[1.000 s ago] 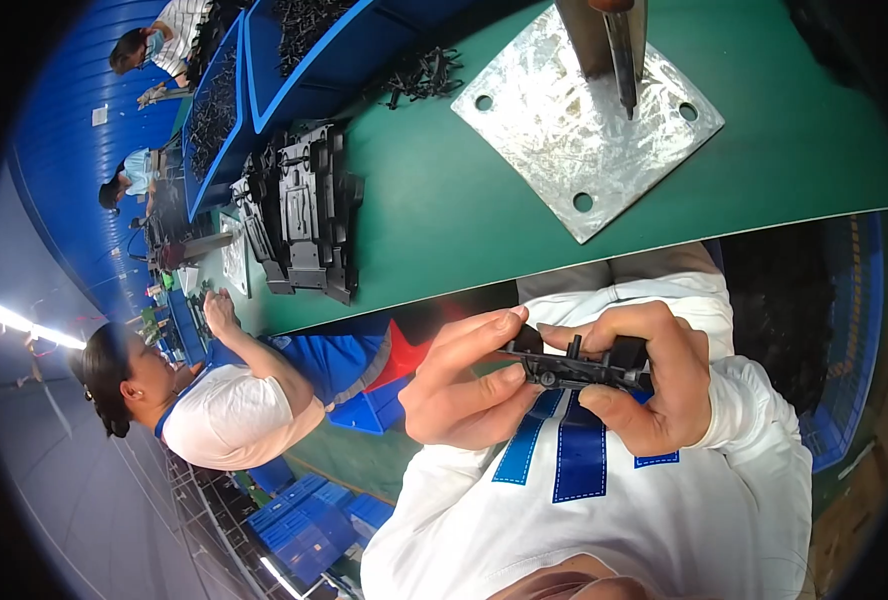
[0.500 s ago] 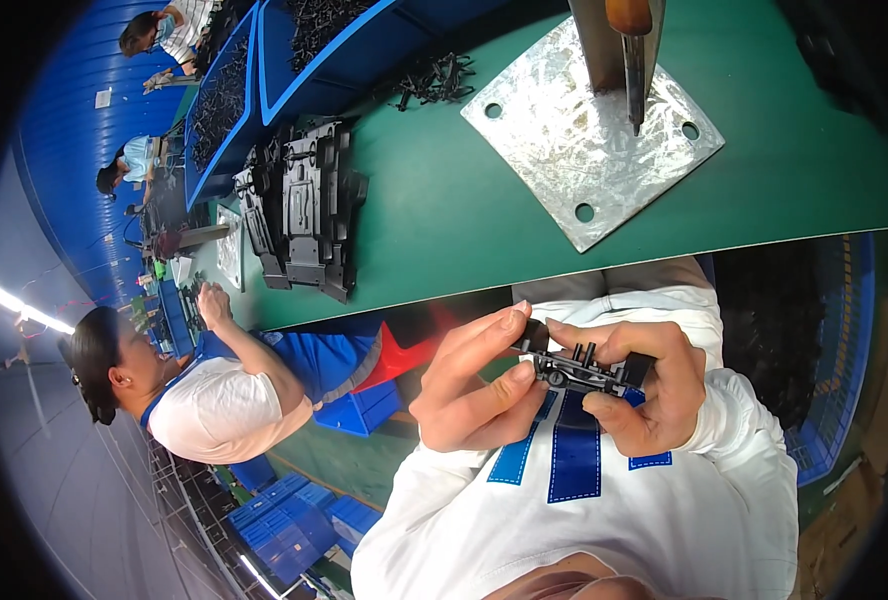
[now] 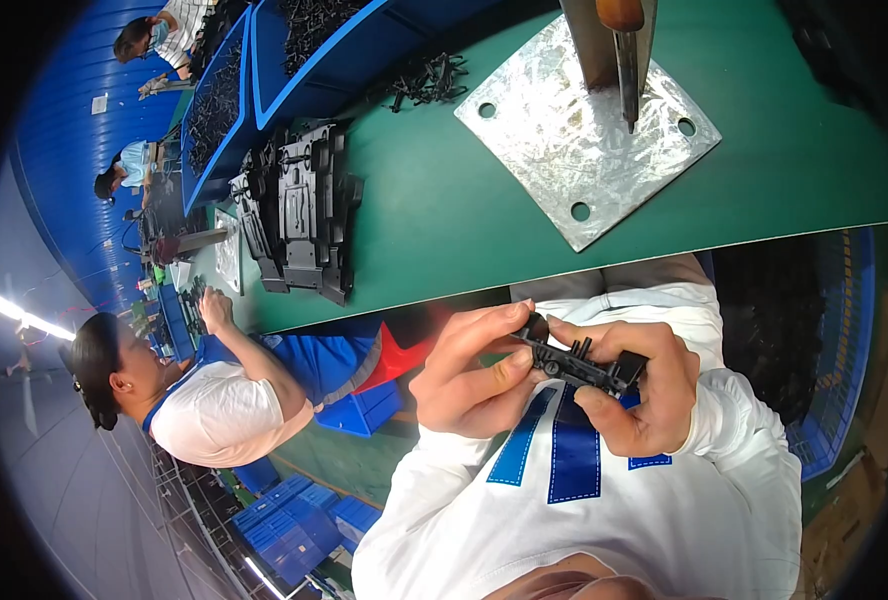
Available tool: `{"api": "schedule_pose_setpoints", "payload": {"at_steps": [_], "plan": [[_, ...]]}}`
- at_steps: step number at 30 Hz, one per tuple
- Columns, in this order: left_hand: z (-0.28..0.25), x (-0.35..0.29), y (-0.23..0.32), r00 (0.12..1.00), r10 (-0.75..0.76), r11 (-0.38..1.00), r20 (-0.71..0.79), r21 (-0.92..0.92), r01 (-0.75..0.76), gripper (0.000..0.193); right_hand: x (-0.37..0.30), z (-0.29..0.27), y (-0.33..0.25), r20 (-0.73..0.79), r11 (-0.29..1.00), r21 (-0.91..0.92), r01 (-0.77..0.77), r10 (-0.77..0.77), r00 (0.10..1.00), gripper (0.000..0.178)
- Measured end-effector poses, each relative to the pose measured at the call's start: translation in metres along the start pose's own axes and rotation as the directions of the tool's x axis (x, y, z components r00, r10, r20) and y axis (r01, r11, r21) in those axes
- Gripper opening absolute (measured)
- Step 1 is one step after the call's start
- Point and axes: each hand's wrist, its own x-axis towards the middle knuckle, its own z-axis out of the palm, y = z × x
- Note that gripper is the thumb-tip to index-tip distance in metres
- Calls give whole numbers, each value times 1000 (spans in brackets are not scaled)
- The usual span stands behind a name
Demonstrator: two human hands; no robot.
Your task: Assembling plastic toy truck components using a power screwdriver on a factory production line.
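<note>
A small black plastic part [image 3: 582, 368], with short pegs standing up from it and a square block at its right end, is held between my two hands just off the table's near edge. My left hand [image 3: 472, 372] pinches its left end between thumb and fingers. At the other end, my right hand [image 3: 654, 385] grips the block side, its thumb below and fingers curled over the top. The fingers hide both ends of the part.
On the green table [image 3: 414, 220] stands a metal plate [image 3: 584, 150] under an upright tool with a pointed tip [image 3: 629, 100]. Black chassis-like pieces [image 3: 314, 210] lie to the left, near blue bins [image 3: 264, 70] of small black parts. A co-worker [image 3: 214, 400] sits at left.
The black part has tilted, its right end now lower than its left. Both hands keep their hold on it and have shifted only slightly.
</note>
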Motion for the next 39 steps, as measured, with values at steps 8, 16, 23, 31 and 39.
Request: {"api": "schedule_pose_setpoints", "payload": {"at_steps": [8,16,23,31,39], "plan": [[2,2,-11,998,-33,988,-44,-154,26,31,3,-4,9,-8,996,62,-60,61,998,37],[9,8,-5,973,-204,973,-112,-130,189,46,22,-6,25,85,756,492,-432,452,888,27],[2,21,-8,938,-342,939,-59,23,344,23,47,-3,54,316,403,698,-592,568,760,20],[-24,30,-20,931,-365,915,27,196,353,25,63,15,70,431,206,701,-683,640,636,23],[-52,50,-23,805,-583,811,111,136,569,35,81,26,65,492,294,563,-772,631,599,22]]}}
